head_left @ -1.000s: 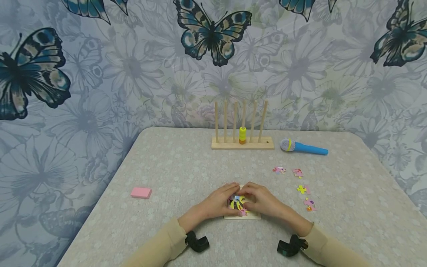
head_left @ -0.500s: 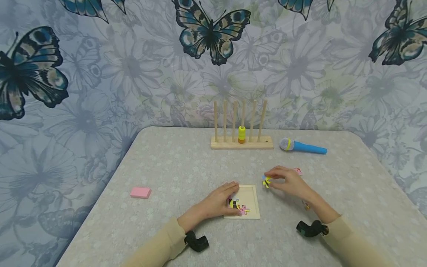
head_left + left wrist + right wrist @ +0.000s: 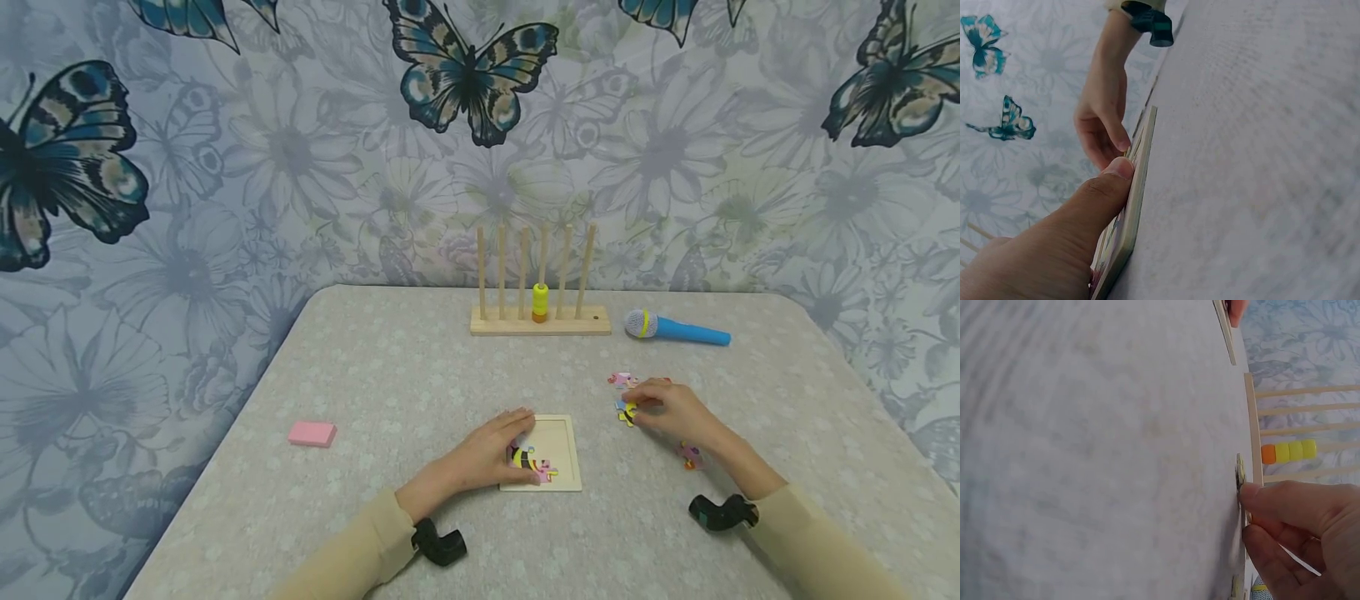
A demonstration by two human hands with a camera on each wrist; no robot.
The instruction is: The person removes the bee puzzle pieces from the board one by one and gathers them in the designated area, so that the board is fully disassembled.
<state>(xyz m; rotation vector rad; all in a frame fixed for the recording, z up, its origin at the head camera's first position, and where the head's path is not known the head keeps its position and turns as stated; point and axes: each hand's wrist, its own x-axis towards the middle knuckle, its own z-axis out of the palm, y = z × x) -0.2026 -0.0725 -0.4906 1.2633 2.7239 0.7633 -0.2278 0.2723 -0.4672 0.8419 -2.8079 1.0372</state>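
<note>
My left hand [image 3: 480,454] holds the left side of a shallow wooden puzzle tray [image 3: 557,437], its thumb along the front and its fingers toward the far edge. Joined puzzle pieces [image 3: 545,472] with a striped bee and pink parts lie in the tray's lower left, partly covered by that hand. To the right of the tray, my right hand [image 3: 678,414] pinches a blue, yellow and black puzzle piece [image 3: 626,413] between thumb and fingers. The right wrist view shows this piece [image 3: 1240,467] close over the tabletop. Just beyond it lies a pink puzzle piece [image 3: 621,380].
Another pink and purple puzzle piece [image 3: 690,455] lies below the right wrist; others are hidden by the right hand. A pegged wooden stand [image 3: 491,327] with yellow and orange beads and a blue toy microphone [image 3: 686,331] are at the back. A pink block [image 3: 311,434] sits left.
My right hand has left the tray and moved right, carrying the bee-striped piece out toward the loose pieces. The left hand has stayed on the tray, whose right part is now bare.
</note>
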